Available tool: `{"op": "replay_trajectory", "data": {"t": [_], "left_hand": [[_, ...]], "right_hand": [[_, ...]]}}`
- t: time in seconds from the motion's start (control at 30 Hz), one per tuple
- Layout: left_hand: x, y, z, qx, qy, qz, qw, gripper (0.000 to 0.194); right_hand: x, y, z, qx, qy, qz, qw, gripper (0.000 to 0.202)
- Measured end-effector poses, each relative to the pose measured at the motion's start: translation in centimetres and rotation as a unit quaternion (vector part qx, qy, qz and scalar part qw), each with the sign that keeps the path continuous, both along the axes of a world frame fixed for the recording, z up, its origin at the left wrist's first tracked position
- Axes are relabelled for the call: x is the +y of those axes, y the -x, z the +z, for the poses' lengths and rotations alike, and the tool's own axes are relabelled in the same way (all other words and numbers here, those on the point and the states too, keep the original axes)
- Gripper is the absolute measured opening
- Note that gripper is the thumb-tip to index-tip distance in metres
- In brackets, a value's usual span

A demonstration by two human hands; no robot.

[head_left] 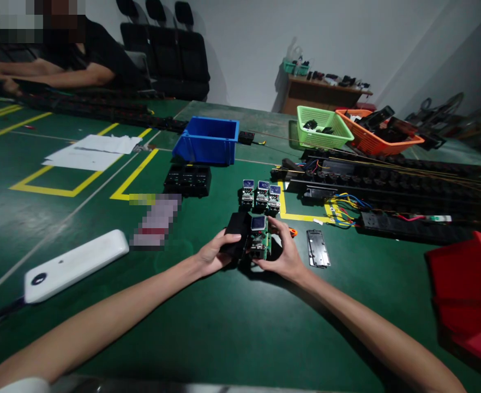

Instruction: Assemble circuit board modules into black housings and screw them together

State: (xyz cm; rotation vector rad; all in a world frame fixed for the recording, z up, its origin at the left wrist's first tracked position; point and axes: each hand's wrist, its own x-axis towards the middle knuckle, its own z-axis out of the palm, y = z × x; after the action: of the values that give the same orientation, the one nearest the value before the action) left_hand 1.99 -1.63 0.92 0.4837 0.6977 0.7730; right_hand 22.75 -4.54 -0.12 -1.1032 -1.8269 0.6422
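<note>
My left hand (218, 252) is closed around a black plastic housing (237, 232), its thumb lying across the front. Right beside it, my right hand (283, 254) grips a green circuit board (260, 240) with a small square display at its top, thumb below and fingers above. Board and housing are side by side; whether they touch is hard to make out. Just beyond stand three similar boards with displays (262, 196). Near my right wrist lies a flat metal-looking plate (318, 248), and part of an orange object (293, 232) shows behind my fingers.
A blue bin (210, 144), black modules (188, 180) and white papers (93, 152) are across the green table (208, 327). A white handheld device (77, 267) lies left, a red bin (469, 295) right. Long black rails with wires (371, 185) and green (322, 128) and orange baskets (375, 136) stand behind. Another person sits far left.
</note>
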Motion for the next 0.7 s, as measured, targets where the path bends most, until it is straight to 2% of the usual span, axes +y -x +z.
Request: {"op": "replay_trajectory", "data": {"t": [0.2, 0.43, 0.6, 0.7], "left_hand": [[-0.06, -0.06, 0.19, 0.01, -0.001, -0.001, 1.0, 0.037], [-0.06, -0.02, 0.24, 0.014, 0.003, 0.004, 1.0, 0.038], [-0.11, -0.01, 0.25, 0.012, -0.002, 0.001, 1.0, 0.038], [-0.12, 0.01, 0.13, 0.004, 0.0, -0.006, 1.0, 0.037]], "right_hand": [[0.02, -0.06, 0.83, -0.049, -0.035, 0.003, 0.998, 0.098], [0.03, -0.36, 0.37, -0.07, -0.002, 0.05, 0.996, 0.103], [-0.07, -0.48, 0.33, -0.042, -0.008, 0.061, 0.997, 0.093], [-0.18, -0.48, 0.22, 0.011, 0.017, 0.057, 0.998, 0.09]]}}
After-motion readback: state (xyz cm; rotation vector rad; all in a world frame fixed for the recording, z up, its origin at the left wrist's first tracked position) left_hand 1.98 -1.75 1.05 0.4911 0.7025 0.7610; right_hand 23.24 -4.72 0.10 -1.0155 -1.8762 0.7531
